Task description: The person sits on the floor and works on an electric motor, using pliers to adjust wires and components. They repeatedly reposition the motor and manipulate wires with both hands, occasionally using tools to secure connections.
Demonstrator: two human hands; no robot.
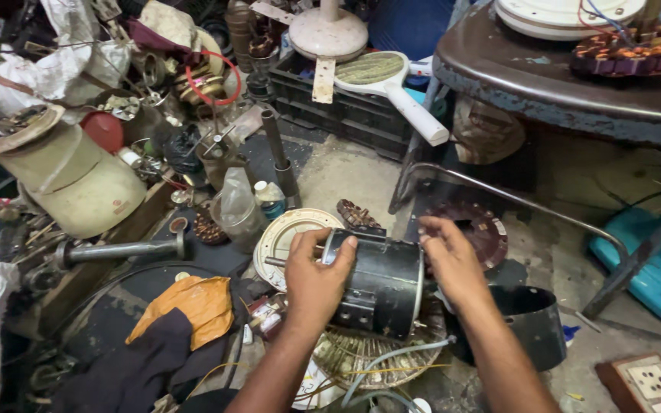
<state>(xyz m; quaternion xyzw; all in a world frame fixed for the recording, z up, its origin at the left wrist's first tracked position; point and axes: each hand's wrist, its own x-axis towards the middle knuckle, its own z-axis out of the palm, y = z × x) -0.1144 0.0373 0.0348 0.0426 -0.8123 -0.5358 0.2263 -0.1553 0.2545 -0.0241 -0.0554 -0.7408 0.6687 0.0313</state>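
Both hands grip a black metal motor cylinder: left hand wraps its shaft end at nine o'clock, right hand clasps the silver rim at three o'clock.

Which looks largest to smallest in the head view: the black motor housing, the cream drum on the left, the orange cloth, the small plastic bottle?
1. cream drum
2. black motor housing, though nearness to the camera makes this order unsure
3. orange cloth
4. small plastic bottle

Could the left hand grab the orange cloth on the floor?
Probably yes. The orange cloth lies uncovered just beside the left hand, but that hand is busy gripping the black motor.
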